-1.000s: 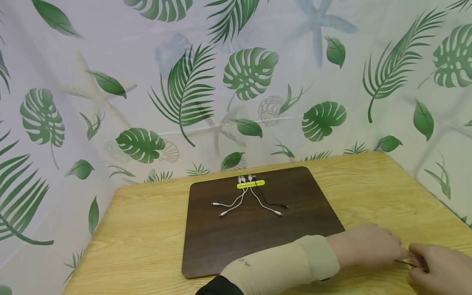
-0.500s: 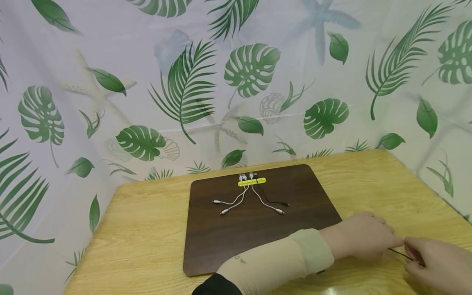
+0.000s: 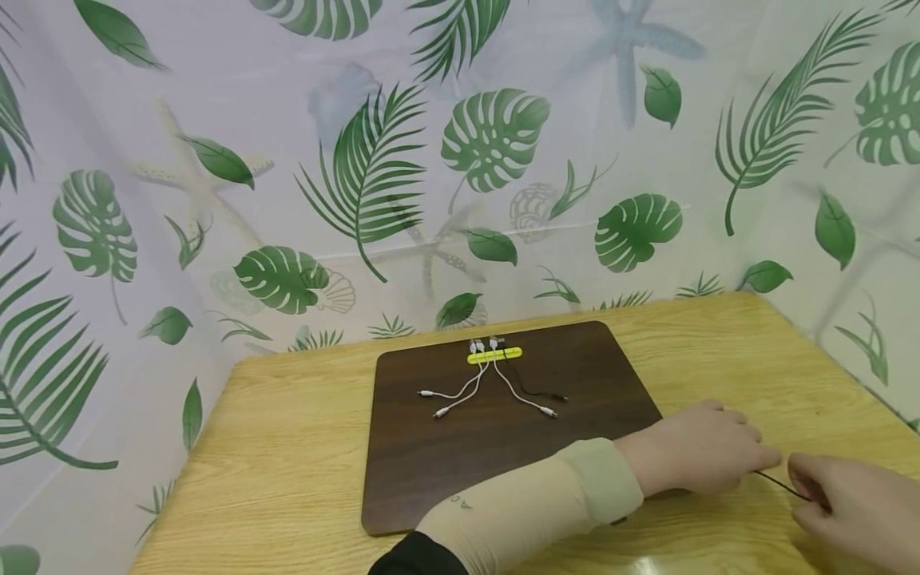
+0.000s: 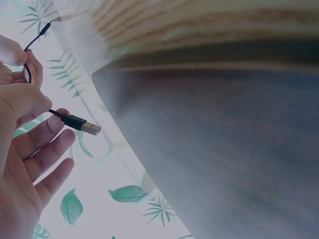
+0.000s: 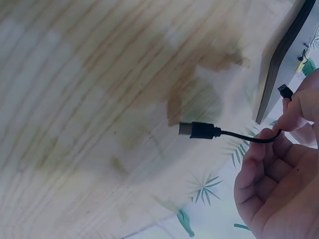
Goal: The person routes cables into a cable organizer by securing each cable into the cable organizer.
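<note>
Over the table's right side, my left hand (image 3: 707,449) and right hand (image 3: 858,503) hold a short black USB cable (image 3: 782,485) between them. In the left wrist view, the left hand (image 4: 25,144) pinches it between thumb and index finger just behind the USB-A plug (image 4: 82,124), the other fingers spread. In the right wrist view, the right hand (image 5: 279,189) pinches the cord near its other end. A small metal-tipped plug (image 5: 202,130) sticks out past those fingers on a bent length of cord.
A dark brown board (image 3: 431,463) lies on the wooden table (image 3: 287,431), partly under the left forearm. At its back edge a yellow cable holder (image 3: 513,352) carries several white cables (image 3: 460,399) and a black cable (image 3: 535,393). Leaf-patterned cloth (image 3: 402,184) hangs behind.
My left hand has moved slightly left and up, away from the right hand, so more cable shows between them. The cables on the board have not moved.
</note>
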Action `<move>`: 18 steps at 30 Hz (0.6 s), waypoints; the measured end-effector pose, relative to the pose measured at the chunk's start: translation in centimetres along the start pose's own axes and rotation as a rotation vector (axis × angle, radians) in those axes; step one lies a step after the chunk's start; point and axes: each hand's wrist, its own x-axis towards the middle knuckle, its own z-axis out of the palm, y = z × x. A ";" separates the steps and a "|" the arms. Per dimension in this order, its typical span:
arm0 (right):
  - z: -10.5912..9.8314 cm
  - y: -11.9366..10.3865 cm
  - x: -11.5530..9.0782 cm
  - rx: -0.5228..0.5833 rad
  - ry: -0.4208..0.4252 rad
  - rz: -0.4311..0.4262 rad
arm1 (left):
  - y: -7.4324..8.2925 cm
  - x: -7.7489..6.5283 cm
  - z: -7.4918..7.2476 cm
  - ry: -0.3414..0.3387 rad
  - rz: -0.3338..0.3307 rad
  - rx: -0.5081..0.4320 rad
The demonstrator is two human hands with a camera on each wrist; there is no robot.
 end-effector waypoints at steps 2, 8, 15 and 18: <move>-0.1 -0.1 0.1 -0.007 0.016 -0.010 | -0.2 -0.1 0.1 -0.001 -0.009 0.001; -0.4 -0.3 0.3 -0.035 0.086 -0.060 | -0.7 -0.3 0.3 0.003 -0.033 0.007; -1.3 -1.0 0.8 -0.059 0.120 -0.089 | -1.6 -0.9 0.5 0.059 -0.046 0.022; -1.5 -1.3 1.0 -0.067 0.123 -0.092 | -1.9 -1.2 0.7 0.085 -0.050 0.043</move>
